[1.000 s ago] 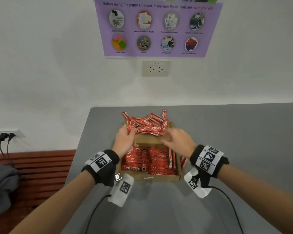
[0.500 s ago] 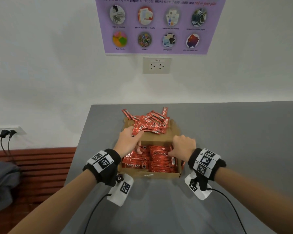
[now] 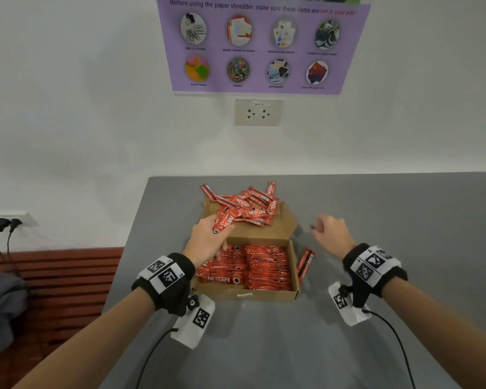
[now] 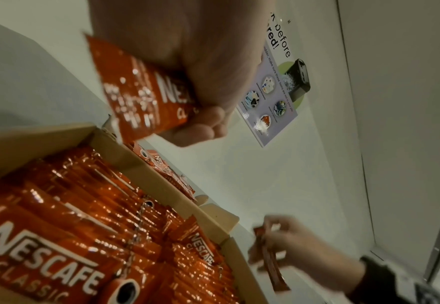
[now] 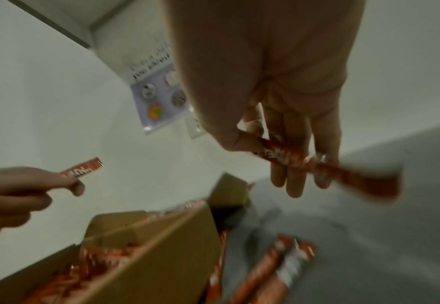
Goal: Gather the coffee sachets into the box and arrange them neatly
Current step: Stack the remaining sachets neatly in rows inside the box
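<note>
An open cardboard box (image 3: 267,294) sits on the grey table, packed with rows of red coffee sachets (image 3: 260,266). A loose pile of sachets (image 3: 247,206) lies on the box's back flap. My left hand (image 3: 208,242) hovers over the box's far left corner and grips a red sachet (image 4: 146,90). To the right of the box, my right hand (image 3: 331,233) is raised over the table and pinches one thin sachet (image 5: 317,166) between thumb and fingers. Two or three more sachets (image 3: 305,262) lean against the box's right wall.
The grey table (image 3: 404,220) stretches right and toward me. Its left edge drops to a slatted wooden bench (image 3: 62,279) with a grey cloth. A white wall with a socket (image 3: 258,112) and purple poster (image 3: 261,43) stands just behind the pile.
My right hand left the box's right rim and swung out to the right, holding a sachet. My left hand lifted a sachet from the pile's near edge.
</note>
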`<action>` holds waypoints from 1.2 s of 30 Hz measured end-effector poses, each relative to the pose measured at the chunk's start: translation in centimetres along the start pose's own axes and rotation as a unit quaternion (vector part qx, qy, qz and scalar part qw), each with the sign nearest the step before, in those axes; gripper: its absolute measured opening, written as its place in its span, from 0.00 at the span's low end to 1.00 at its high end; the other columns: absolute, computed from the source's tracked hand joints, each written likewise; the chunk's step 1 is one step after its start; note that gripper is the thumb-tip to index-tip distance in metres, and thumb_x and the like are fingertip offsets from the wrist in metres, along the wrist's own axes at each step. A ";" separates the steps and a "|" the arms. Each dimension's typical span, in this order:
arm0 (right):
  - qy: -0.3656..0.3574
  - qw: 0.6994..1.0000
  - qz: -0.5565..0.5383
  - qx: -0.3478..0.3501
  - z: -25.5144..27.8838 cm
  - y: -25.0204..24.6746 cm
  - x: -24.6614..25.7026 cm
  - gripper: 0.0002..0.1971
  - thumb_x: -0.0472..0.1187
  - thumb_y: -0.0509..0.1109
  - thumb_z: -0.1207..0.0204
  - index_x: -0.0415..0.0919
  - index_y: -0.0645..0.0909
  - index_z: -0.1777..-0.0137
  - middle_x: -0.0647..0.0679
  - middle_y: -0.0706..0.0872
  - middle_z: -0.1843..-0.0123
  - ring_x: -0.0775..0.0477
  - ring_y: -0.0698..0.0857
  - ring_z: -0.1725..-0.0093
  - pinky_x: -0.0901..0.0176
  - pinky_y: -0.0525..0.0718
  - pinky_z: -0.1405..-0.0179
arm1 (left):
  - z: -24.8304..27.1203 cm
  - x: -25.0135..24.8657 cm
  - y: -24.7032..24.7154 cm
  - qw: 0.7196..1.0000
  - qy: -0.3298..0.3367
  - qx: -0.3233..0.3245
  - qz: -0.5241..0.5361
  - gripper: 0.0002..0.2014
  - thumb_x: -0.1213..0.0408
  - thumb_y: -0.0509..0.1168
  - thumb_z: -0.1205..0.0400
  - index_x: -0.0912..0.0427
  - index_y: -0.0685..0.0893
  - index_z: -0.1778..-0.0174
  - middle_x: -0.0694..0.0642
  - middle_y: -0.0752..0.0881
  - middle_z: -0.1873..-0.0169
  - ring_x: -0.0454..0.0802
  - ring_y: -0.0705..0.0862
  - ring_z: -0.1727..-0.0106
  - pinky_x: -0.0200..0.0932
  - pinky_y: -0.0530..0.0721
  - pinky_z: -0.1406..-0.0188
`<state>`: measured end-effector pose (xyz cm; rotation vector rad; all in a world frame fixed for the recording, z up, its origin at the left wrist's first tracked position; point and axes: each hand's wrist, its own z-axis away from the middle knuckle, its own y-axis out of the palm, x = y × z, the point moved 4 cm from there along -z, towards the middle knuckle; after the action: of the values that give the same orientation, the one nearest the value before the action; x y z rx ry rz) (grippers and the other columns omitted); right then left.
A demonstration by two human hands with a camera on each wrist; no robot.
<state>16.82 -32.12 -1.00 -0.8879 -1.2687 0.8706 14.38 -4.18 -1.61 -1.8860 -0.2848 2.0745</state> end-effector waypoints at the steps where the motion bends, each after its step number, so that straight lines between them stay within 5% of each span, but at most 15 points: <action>1: 0.010 1.000 -0.009 0.012 0.0 1.1 -0.8 0.19 0.35 0.63 0.21 0.44 0.61 0.72 0.48 0.71 0.72 0.40 0.75 0.62 0.57 0.66 0.64 | -0.1 0.1 -0.1 1.000 -0.005 -0.001 -0.001 0.23 0.58 0.63 0.17 0.67 0.72 0.30 0.54 0.81 0.80 0.45 0.74 0.86 0.37 0.76 0.84; 5: 0.053 0.997 -0.002 0.056 0.5 4.3 -2.7 0.11 0.42 0.63 0.20 0.36 0.65 0.56 0.34 0.81 0.54 0.32 0.82 0.52 0.52 0.73 0.61 | -0.5 0.4 -0.2 1.000 -0.014 0.000 -0.012 0.23 0.58 0.63 0.17 0.69 0.72 0.30 0.54 0.80 0.79 0.44 0.74 0.85 0.36 0.76 0.83; 7: 0.074 0.993 0.019 0.090 0.4 5.8 -3.5 0.22 0.55 0.69 0.26 0.35 0.69 0.49 0.38 0.81 0.51 0.35 0.84 0.52 0.51 0.79 0.60 | -0.5 0.5 -0.3 1.000 -0.017 0.000 -0.022 0.19 0.58 0.63 0.17 0.67 0.75 0.35 0.54 0.80 0.78 0.44 0.73 0.85 0.37 0.76 0.82; 9: 0.063 0.990 0.041 0.120 0.4 6.7 -3.8 0.26 0.64 0.70 0.31 0.38 0.77 0.54 0.43 0.83 0.56 0.43 0.85 0.59 0.55 0.81 0.65 | -0.6 0.4 -0.6 0.999 -0.019 -0.004 -0.033 0.14 0.59 0.63 0.17 0.65 0.77 0.43 0.54 0.80 0.78 0.45 0.74 0.84 0.37 0.77 0.81; 13: 0.024 0.990 0.039 0.133 0.7 6.1 -2.7 0.16 0.48 0.69 0.23 0.39 0.75 0.67 0.38 0.87 0.61 0.39 0.86 0.62 0.52 0.84 0.63 | -2.2 -0.1 -2.3 0.997 -0.033 -0.012 -0.065 0.08 0.60 0.62 0.16 0.62 0.78 0.50 0.54 0.80 0.76 0.43 0.74 0.84 0.33 0.76 0.83; 16: 0.004 0.989 0.042 0.143 0.4 5.4 -2.4 0.11 0.41 0.64 0.22 0.37 0.76 0.63 0.36 0.87 0.60 0.36 0.87 0.59 0.51 0.83 0.61 | -4.5 -0.2 -4.6 0.992 -0.062 -0.049 -0.097 0.09 0.62 0.62 0.16 0.60 0.76 0.61 0.53 0.78 0.75 0.41 0.73 0.84 0.29 0.73 0.88; 22: 0.015 0.999 0.048 -0.018 -6.6 -1.3 -0.2 0.13 0.36 0.59 0.18 0.25 0.70 0.40 0.24 0.82 0.45 0.24 0.81 0.44 0.43 0.76 0.51 | -10.1 0.3 -6.9 0.975 -0.131 -0.094 -0.152 0.16 0.67 0.62 0.18 0.60 0.73 0.73 0.56 0.78 0.78 0.41 0.74 0.90 0.35 0.77 0.81; 24: 0.021 0.998 0.038 -0.042 -9.4 -2.9 1.7 0.14 0.30 0.57 0.20 0.25 0.65 0.37 0.21 0.81 0.44 0.23 0.80 0.44 0.41 0.76 0.48 | -11.9 0.2 -6.7 0.969 -0.141 -0.098 -0.177 0.17 0.68 0.61 0.18 0.61 0.73 0.75 0.59 0.80 0.77 0.48 0.79 0.82 0.37 0.81 0.76; 26: 0.011 0.999 0.035 -0.036 -11.8 -3.2 4.0 0.15 0.27 0.55 0.21 0.24 0.63 0.36 0.21 0.80 0.43 0.23 0.80 0.43 0.42 0.76 0.48 | -13.5 0.1 -6.1 0.962 -0.148 -0.087 -0.210 0.15 0.69 0.61 0.18 0.64 0.76 0.73 0.66 0.85 0.66 0.60 0.86 0.66 0.46 0.84 0.59; 29: 0.003 0.998 0.055 0.023 -14.7 -2.2 7.0 0.18 0.36 0.62 0.19 0.26 0.68 0.35 0.27 0.80 0.38 0.28 0.80 0.40 0.47 0.78 0.47 | -15.7 0.1 -5.5 0.949 -0.155 -0.075 -0.263 0.10 0.67 0.62 0.18 0.71 0.84 0.50 0.69 0.86 0.47 0.65 0.84 0.44 0.48 0.81 0.48; 36: 0.024 0.982 0.134 0.130 -19.6 2.7 8.4 0.17 0.52 0.68 0.22 0.35 0.77 0.54 0.44 0.80 0.62 0.42 0.81 0.60 0.57 0.78 0.67 | -20.2 1.4 -4.6 0.917 -0.184 -0.026 -0.352 0.12 0.68 0.60 0.17 0.71 0.80 0.43 0.66 0.85 0.43 0.62 0.83 0.43 0.45 0.79 0.53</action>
<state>37.03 -24.67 -1.72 -0.8749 -0.9792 1.1901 34.74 -0.72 -3.46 -1.1342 -0.9576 1.8706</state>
